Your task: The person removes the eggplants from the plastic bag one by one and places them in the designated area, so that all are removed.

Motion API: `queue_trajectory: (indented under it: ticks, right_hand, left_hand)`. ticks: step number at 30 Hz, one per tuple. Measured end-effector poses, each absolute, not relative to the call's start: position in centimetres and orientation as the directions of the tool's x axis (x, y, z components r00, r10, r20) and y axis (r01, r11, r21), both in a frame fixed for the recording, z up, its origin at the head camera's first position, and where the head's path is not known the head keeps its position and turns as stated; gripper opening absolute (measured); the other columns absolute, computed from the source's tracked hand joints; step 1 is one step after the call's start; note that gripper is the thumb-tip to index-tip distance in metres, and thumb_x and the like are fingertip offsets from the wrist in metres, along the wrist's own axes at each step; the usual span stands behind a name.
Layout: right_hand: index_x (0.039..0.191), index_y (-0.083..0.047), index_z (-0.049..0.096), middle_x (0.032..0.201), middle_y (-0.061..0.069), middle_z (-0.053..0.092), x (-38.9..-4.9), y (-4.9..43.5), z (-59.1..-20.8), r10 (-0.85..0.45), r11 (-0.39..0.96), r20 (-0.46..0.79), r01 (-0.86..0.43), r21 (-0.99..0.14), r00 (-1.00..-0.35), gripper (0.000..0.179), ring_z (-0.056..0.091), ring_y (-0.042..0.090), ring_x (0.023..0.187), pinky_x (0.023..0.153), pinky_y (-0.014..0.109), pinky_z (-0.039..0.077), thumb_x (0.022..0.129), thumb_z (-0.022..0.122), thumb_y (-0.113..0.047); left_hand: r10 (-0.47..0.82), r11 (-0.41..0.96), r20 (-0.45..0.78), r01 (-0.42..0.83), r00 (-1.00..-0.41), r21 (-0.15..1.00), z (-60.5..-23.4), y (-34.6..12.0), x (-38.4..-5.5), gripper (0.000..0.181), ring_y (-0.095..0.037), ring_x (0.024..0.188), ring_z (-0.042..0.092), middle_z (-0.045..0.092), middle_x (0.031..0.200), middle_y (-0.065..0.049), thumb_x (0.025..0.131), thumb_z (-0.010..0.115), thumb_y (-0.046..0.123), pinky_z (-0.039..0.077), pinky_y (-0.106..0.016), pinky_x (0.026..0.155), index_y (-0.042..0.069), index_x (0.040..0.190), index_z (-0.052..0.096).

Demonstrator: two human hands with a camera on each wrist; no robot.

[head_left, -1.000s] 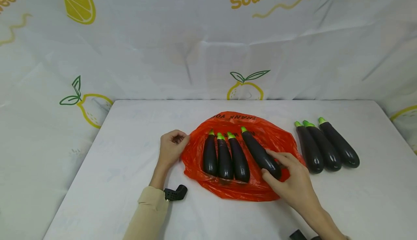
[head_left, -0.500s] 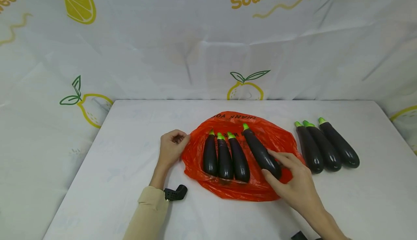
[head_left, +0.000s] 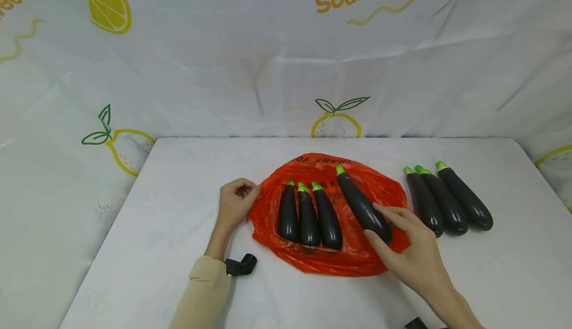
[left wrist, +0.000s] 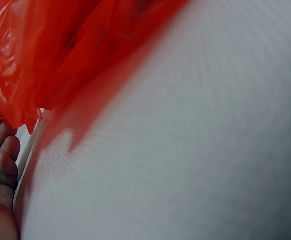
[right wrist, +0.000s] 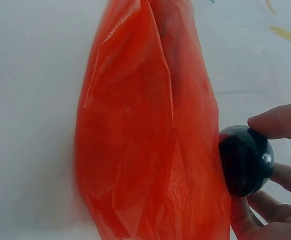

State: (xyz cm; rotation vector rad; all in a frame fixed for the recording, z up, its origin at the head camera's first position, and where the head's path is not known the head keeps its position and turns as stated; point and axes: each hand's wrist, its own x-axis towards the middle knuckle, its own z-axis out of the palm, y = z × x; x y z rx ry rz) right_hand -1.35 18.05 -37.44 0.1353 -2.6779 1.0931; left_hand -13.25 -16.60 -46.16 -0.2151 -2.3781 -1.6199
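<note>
A red plastic bag (head_left: 317, 265) lies spread on the table with its mouth wide. My left hand (head_left: 236, 201), fingers curled, pinches the bag's left rim. Three dark eggplants with green stems lie side by side in the bag, among them a middle eggplant (head_left: 308, 220). With thumb on one side and fingers on the other, my right hand (head_left: 413, 249) grips the lower end of another eggplant (head_left: 359, 201), slanted over the bag's right part. In the right wrist view its round end (right wrist: 246, 160) shows between thumb and fingers, beside the bag's wall (right wrist: 130, 130).
Right of the bag, three more eggplants (head_left: 447, 207) lie slanted on the white table (head_left: 178, 180), the nearest one partly behind my right hand. A white lemon-print curtain (head_left: 214, 71) hangs behind the table's back edge.
The eggplant in my right hand has shifted slightly right and away from me, off from the three in the bag. My left hand has stayed at the bag's rim.
</note>
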Motion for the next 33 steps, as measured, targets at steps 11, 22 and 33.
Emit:
queue_trajectory:
  ticks: [11, 22, 33]
  right_hand:
    - [0.126, -0.004, 0.071, 0.112, 0.017, 0.067, -1.9, 20.1, -36.9, 0.057, 0.718, 0.390, -0.234, -0.656, -0.919, 0.053, 0.052, 0.003, 0.087, 0.065, 0.003, 0.039, 0.075, 0.086, -0.003]
    - [0.128, 0.002, 0.068, 0.116, 0.026, 0.065, -2.8, 24.1, -36.5, 0.113, 0.745, 0.427, -0.208, -0.634, -0.897, 0.054, 0.043, -0.024, 0.089, 0.078, -0.006, 0.034, 0.076, 0.082, 0.004]
    - [0.133, 0.001, 0.065, 0.122, 0.024, 0.063, -3.8, 28.5, -36.8, 0.248, 0.776, 0.362, -0.039, -0.629, -0.899, 0.051, 0.036, -0.025, 0.089, 0.078, -0.007, 0.027, 0.084, 0.077, -0.003]
  left_hand:
    - [-0.021, 0.371, 0.306, 0.277, -0.952, 0.887, -46.3, -16.7, -13.2, 0.009, -0.007, 0.063, 0.050, 0.065, 0.071, -0.012, 0.088, 0.073, 0.005, 0.043, -0.018, 0.059, 0.004, 0.079, 0.073]
    - [-0.019, 0.363, 0.280, 0.254, -0.960, 0.896, -46.2, -16.6, -13.3, 0.009, -0.009, 0.064, 0.050, 0.065, 0.072, -0.012, 0.089, 0.072, 0.006, 0.043, -0.019, 0.060, 0.004, 0.080, 0.073]
    - [-0.015, 0.374, 0.293, 0.266, -0.956, 0.889, -46.2, -16.6, -13.3, 0.010, -0.010, 0.064, 0.050, 0.064, 0.071, -0.011, 0.089, 0.072, 0.006, 0.043, -0.019, 0.060, 0.005, 0.079, 0.073]
